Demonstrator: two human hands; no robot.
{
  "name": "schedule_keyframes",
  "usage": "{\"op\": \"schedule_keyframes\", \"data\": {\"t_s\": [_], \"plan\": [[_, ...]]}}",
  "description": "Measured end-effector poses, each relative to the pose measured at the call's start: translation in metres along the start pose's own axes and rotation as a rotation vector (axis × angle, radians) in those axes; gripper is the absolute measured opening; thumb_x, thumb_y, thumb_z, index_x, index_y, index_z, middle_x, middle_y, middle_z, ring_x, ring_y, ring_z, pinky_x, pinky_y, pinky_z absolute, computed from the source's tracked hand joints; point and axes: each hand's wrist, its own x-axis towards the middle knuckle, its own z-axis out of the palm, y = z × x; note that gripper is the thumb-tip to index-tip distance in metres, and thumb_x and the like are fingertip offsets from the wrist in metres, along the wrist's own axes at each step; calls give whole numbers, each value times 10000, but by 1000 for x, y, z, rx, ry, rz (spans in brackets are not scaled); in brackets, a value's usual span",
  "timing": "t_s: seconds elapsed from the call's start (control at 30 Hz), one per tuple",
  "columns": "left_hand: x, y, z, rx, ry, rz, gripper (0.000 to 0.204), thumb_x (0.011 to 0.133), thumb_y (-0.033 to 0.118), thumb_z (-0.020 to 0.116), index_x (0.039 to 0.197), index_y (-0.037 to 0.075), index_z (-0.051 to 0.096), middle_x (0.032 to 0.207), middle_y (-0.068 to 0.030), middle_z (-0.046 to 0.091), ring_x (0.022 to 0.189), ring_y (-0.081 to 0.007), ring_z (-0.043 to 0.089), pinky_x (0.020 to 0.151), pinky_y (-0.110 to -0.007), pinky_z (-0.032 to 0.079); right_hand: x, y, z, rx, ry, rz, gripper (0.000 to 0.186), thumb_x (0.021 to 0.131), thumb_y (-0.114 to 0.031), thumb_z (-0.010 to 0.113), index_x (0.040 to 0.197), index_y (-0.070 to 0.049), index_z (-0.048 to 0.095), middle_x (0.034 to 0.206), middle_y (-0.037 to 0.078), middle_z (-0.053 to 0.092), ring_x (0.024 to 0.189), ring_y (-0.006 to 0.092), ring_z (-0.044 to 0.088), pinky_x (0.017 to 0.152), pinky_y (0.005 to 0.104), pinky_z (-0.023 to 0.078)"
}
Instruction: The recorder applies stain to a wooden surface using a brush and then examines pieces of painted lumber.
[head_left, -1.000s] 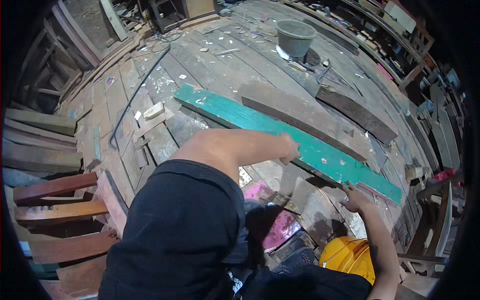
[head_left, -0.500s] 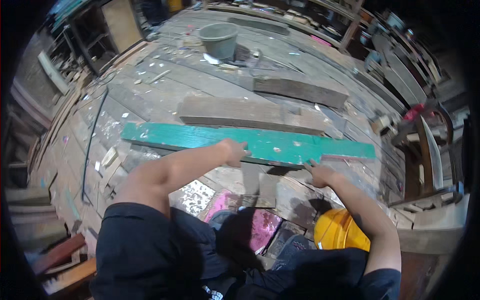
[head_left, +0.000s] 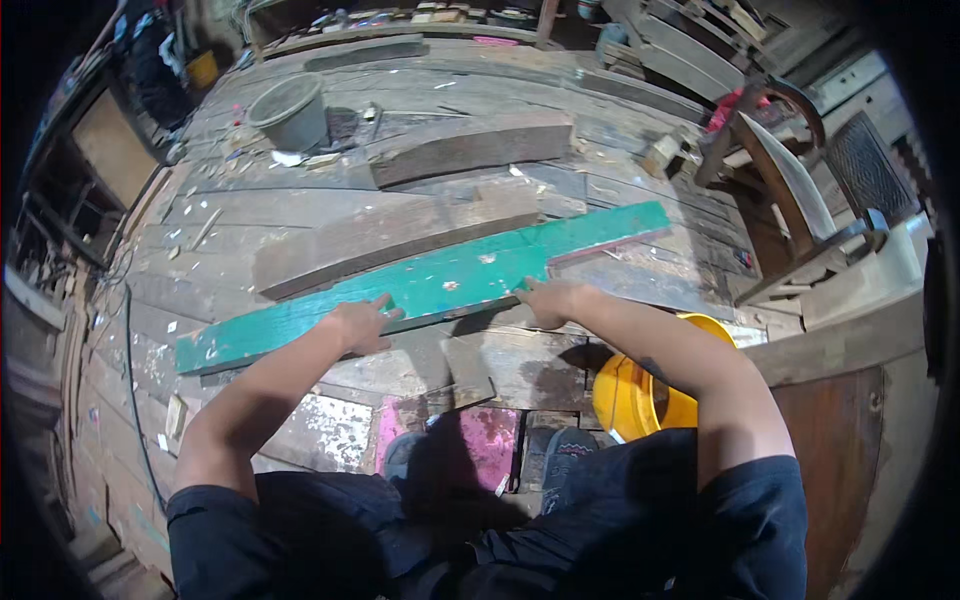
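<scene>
Swung right since the earlier frame: camera viewpoint, so the grey bucket (head_left: 300, 122) now sits further left and the green plank (head_left: 432, 282) slants from lower left to upper right. From my feed, the plank lies flat ahead of the body, just beyond both hands, long axis crossing in front and tipping away on the right. Left hand (head_left: 358, 327) is at the near edge, around mid-length; right hand (head_left: 550, 300) is at the same edge, just by where the plank narrows. Neither is clearly nearer the plank, but the right is closer to its far, narrow end; a longer-looking stretch runs out past the left. Grip: left fingers look spread with the thumb up by the edge, right fingertips meet the edge; can't tell if either closes on wood. Brown timber (head_left: 400, 238) lies just beyond, roughly parallel. Yellow container (head_left: 622, 395) stands by the right forearm.
</scene>
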Motion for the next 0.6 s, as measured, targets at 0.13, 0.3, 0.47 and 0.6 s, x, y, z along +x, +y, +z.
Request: {"op": "schedule_keyframes", "data": {"t_s": [0.13,0.3,0.47,0.6], "plan": [[3,-2,0,41,20,52,747,959,461,595,1598,222,290,1669,-159,223,1393,-373,479,1102,-478,460,6,4,4,-17,-17,-2,621,865,-265,648,1427,-34,517,1470,233,507,1277,377,588,1023,481,511],[2,-4,0,18,-27,-7,755,956,469,596,1600,227,287,1681,-153,185,1422,-363,448,1092,-502,475,19,2,10,-17,25,2,582,826,-277,688,1342,-24,597,1412,238,562,1221,371,629,963,468,548],[-1,-4,-2,47,-49,-10,767,968,469,582,1615,229,248,1686,-151,166,1404,-370,470,1099,-506,468,11,-3,6,-26,72,0,542,827,-268,694,1309,-29,629,1378,228,594,1194,360,648,940,460,559],[2,-6,2,71,5,17,778,959,481,597,1607,204,267,1674,-169,198,1352,-392,516,1101,-469,462,17,1,8,-53,45,5,499,830,-301,712,1249,-30,675,1314,212,646,1193,349,651,942,459,558]]}}
